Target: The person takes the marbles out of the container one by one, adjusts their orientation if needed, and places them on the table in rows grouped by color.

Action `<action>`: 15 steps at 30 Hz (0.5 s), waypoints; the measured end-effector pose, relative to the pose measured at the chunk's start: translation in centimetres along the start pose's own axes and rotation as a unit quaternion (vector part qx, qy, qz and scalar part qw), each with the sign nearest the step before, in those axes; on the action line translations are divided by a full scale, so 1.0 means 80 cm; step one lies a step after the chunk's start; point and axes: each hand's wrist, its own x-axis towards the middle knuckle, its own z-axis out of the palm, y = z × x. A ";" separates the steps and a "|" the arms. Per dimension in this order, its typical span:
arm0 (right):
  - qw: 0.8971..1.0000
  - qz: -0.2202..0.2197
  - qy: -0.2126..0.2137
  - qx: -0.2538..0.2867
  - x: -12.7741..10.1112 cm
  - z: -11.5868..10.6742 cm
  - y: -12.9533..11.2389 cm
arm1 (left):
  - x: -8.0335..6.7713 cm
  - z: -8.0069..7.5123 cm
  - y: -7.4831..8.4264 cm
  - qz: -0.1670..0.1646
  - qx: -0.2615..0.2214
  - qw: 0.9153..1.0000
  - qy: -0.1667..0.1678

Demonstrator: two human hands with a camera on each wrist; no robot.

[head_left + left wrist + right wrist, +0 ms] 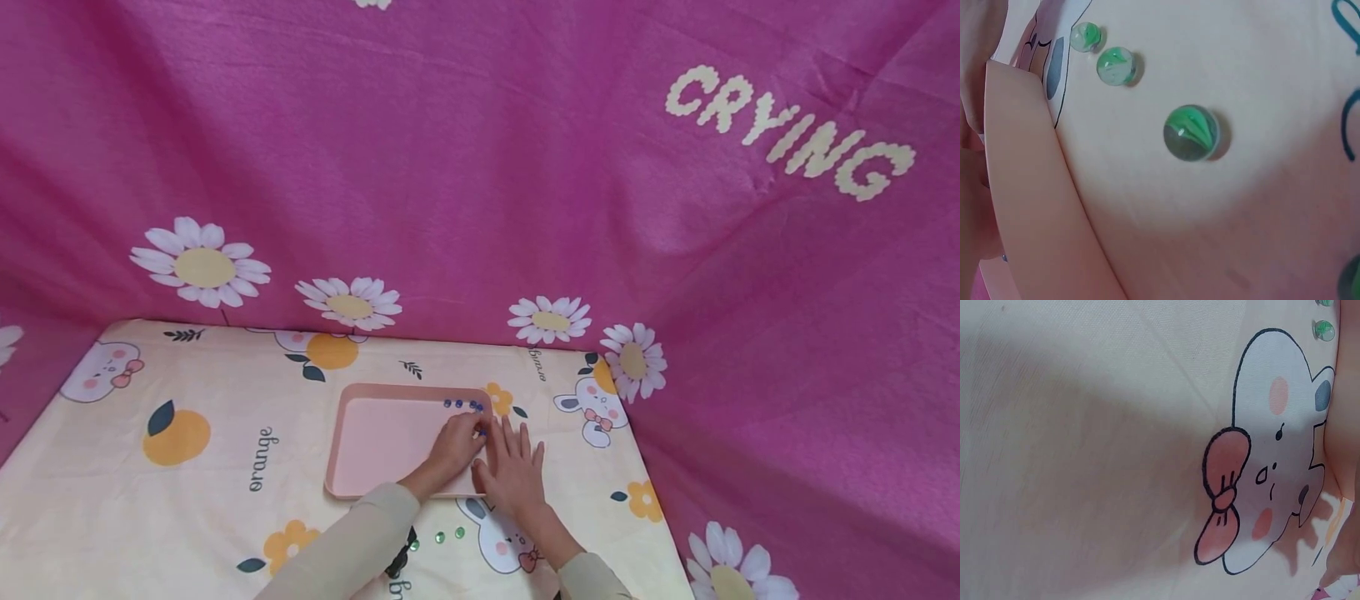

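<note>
Green marbles (1190, 132) fill left wrist view; head view alone shows left hand (455, 446) pinching blue marble (480, 432) on pink tray (382, 442), right hand (513, 467) spread flat beside.

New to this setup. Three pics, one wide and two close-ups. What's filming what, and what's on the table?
No machine here: a person works with two bare hands. The wide picture comes from a camera worn on the head, looking down. The two close-ups come from cameras worn on the wrists.

A printed cloth covers the table. On it lies a pink tray with small blue beads in its far right corner. The left hand is curled over the tray by those beads; whether it pinches one is too small to tell. The right hand rests flat, fingers straight, at the tray's right edge.

The left wrist view shows green glass marbles on the cloth beside the tray. The right wrist view mostly shows a printed rabbit.
</note>
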 end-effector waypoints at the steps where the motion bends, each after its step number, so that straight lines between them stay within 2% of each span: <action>1: 1.000 -0.001 0.002 0.003 0.000 0.000 -0.001 | 0.000 0.000 0.000 -0.001 0.002 1.000 0.000; 6: 1.000 -0.006 0.003 0.007 -0.001 0.000 -0.002 | -0.003 -0.001 -0.005 0.011 0.009 1.000 0.012; 15: 1.000 -0.002 -0.006 0.011 0.000 -0.001 -0.001 | -0.009 -0.010 -0.010 0.032 -0.029 0.998 0.049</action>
